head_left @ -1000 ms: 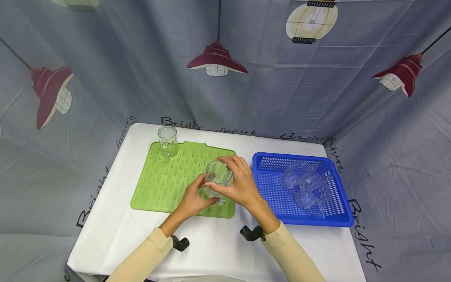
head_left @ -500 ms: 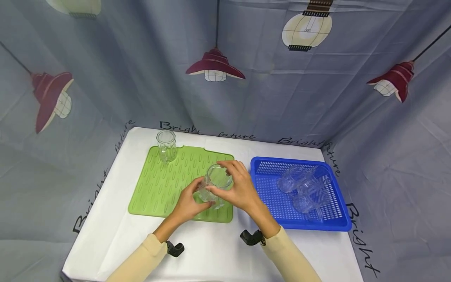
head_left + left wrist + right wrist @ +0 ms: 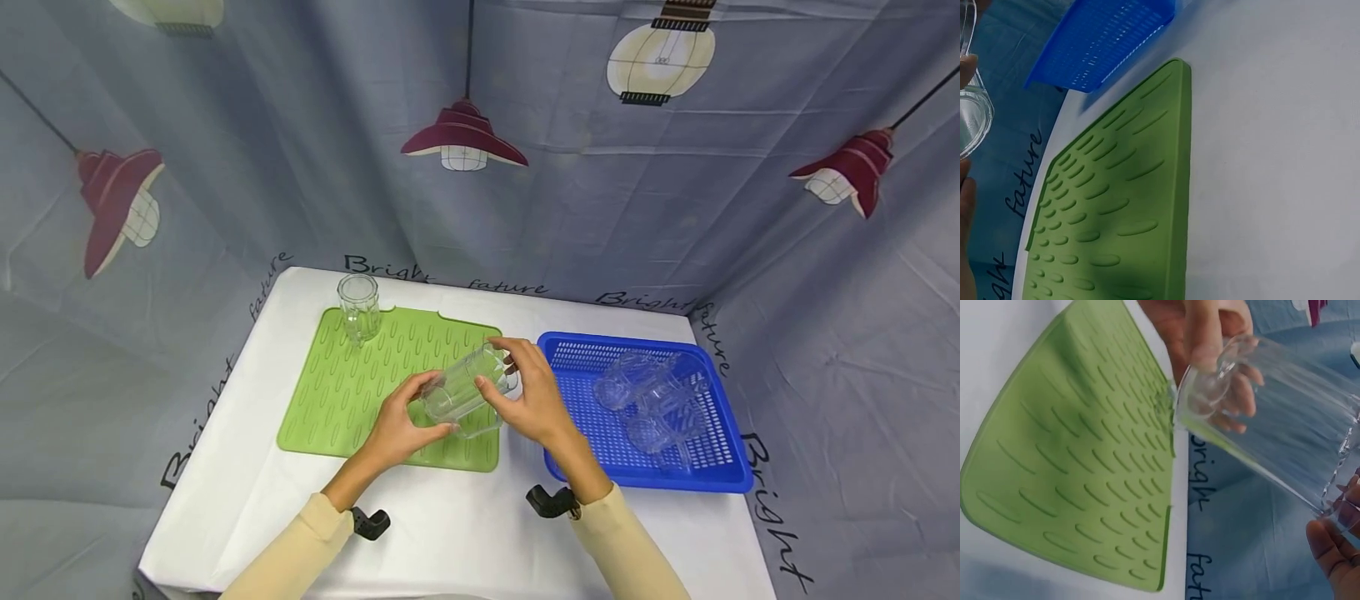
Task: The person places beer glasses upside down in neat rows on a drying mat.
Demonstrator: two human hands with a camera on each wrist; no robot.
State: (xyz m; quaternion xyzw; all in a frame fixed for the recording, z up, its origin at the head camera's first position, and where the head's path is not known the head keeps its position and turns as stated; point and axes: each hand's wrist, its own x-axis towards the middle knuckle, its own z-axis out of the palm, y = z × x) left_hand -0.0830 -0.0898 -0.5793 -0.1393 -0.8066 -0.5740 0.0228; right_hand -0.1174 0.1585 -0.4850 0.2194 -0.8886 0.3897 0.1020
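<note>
In the head view, a clear glass mug [image 3: 463, 390] is held tilted well over above the green ridged mat [image 3: 352, 392], its handle on the near side. My left hand [image 3: 397, 427] grips the left, lower end between thumb and fingers. At the right, higher end, my right hand [image 3: 531, 402] holds the mug by its rim. The right wrist view shows the mug [image 3: 1285, 419] side-on between both hands. Only part of the mug [image 3: 972, 119] enters the left wrist view, at its left edge. A second glass mug [image 3: 359, 307] stands at the mat's far left corner.
To the right, a blue plastic basket [image 3: 645, 482] contains several clear glass mugs [image 3: 652, 400] lying together. Mat and basket are on a white-covered table [image 3: 450, 533]. A grey-blue curtain [image 3: 525, 225] printed with lamps hangs behind and at both sides.
The held mug has tipped from near upright onto its side, its right end swinging rightward. My right hand has moved right with it, and my left hand slightly left.
</note>
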